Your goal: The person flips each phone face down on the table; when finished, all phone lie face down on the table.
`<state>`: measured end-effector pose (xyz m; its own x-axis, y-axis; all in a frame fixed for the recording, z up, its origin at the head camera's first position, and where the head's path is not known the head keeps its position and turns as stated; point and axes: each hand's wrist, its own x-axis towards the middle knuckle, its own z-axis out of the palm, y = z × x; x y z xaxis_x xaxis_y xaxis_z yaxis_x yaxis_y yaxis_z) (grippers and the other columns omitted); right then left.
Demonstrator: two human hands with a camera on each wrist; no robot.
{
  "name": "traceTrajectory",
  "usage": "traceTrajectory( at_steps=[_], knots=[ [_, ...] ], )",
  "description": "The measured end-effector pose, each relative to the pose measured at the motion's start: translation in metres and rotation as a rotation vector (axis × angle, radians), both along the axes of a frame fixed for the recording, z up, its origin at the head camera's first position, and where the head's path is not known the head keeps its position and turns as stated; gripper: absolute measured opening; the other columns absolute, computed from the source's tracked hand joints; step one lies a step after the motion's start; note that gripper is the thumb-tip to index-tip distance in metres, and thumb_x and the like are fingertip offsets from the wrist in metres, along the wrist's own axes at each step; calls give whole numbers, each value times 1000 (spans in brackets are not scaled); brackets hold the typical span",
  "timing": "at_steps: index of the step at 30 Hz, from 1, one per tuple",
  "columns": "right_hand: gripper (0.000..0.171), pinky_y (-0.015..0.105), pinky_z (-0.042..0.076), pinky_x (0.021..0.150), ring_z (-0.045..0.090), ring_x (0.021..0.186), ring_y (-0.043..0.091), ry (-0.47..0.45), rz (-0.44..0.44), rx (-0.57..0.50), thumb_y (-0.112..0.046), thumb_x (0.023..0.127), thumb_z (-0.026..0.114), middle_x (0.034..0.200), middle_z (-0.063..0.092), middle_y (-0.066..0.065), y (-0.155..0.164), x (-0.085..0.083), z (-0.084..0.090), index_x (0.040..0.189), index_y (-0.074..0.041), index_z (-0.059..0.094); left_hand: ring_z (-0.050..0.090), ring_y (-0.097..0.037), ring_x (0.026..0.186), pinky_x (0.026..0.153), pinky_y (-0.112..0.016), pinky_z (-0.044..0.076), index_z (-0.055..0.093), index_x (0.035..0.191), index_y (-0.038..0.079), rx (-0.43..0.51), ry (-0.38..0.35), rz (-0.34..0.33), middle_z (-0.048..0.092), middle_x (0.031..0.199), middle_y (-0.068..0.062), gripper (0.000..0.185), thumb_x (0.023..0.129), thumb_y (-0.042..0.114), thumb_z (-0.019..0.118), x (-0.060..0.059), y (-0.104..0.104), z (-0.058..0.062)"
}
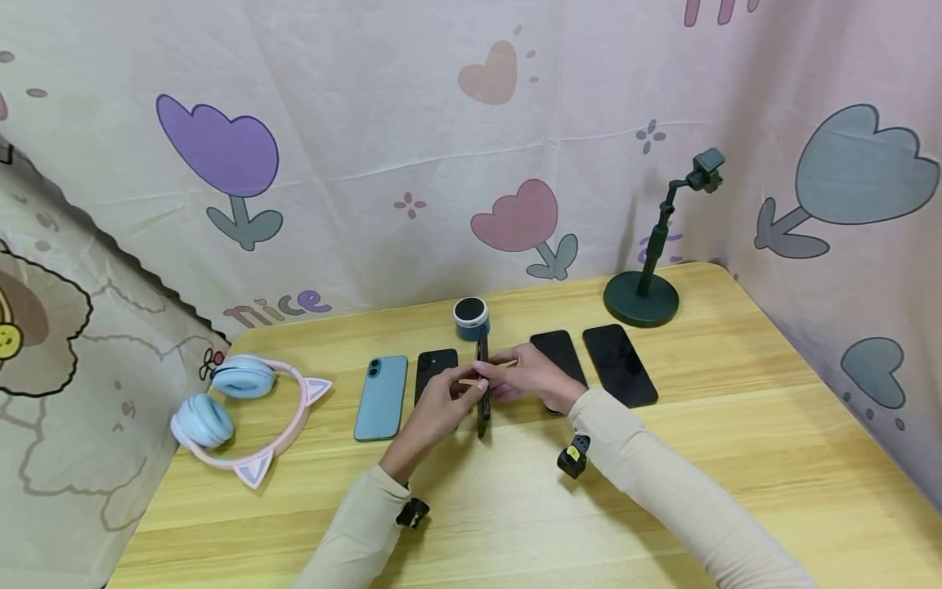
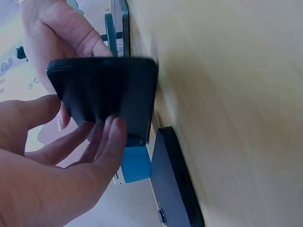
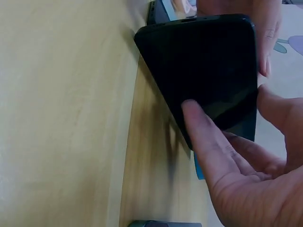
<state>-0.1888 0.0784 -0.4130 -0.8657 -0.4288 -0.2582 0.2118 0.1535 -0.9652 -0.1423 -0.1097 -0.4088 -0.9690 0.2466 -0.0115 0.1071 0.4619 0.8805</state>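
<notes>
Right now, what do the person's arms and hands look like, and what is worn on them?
Both arms wear long cream sleeves. A small black camera unit sits at each wrist, the right one with a yellow-green mark. The left hand and right hand are bare, with no rings visible.

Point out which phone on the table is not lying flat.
The black phone between both hands, the left hand and the right hand, stands on its edge; the blue phone and other dark phones lie flat.
</notes>
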Motion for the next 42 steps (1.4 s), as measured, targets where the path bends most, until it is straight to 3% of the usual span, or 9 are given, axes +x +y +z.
traceTrajectory(
  at_steps=[6, 18, 25, 30, 34, 42],
  knots=[
    [38, 40, 60, 80, 74, 93, 26, 17, -12, -14, -25, 100, 68, 117, 71, 19, 1, 2, -3, 127, 2, 68, 58, -33, 121, 99, -53, 48, 59, 141, 7, -84, -25, -17, 53, 140, -18, 46, 103, 31, 62, 2, 2, -1],
    [34, 38, 61, 75, 75, 86, 27, 86, -85, 52, -22, 97, 71, 115, 71, 19, 8, 3, -8, 120, 4, 72, 51, -34, 127, 106, -55, 42, 61, 138, 4, -130, -26, -44, 51, 144, -17, 43, 103, 28, 62, 0, 2, -6],
    [29, 37, 61, 66, 72, 67, 23, 108, -97, 117, -16, 95, 73, 103, 70, 18, 11, 2, -10, 113, 6, 74, 49, -33, 131, 108, -54, 40, 58, 140, 2, -159, -50, -13, 50, 146, -18, 48, 103, 32, 62, 1, 5, -8],
    [21, 35, 61, 64, 67, 61, 19, 103, -98, 163, -9, 94, 73, 85, 68, 13, 15, 1, -10, 110, 6, 75, 50, -35, 131, 109, -54, 40, 58, 139, 0, -179, -57, 19, 52, 144, -19, 43, 101, 20, 64, 0, 7, -7],
    [23, 35, 61, 66, 67, 63, 18, 93, -93, 160, -3, 93, 72, 85, 69, 14, 17, 1, -11, 112, 9, 72, 51, -35, 131, 109, -53, 41, 58, 138, -2, -197, -57, 41, 53, 143, -20, 42, 99, 13, 66, -2, 9, -7],
    [25, 35, 61, 67, 71, 65, 20, 100, -111, 160, -2, 90, 75, 89, 72, 16, 18, 1, -12, 112, 11, 72, 50, -35, 132, 109, -53, 41, 56, 140, -2, -192, -58, 58, 53, 142, -21, 45, 99, 13, 66, -4, 9, -7]
  ],
)
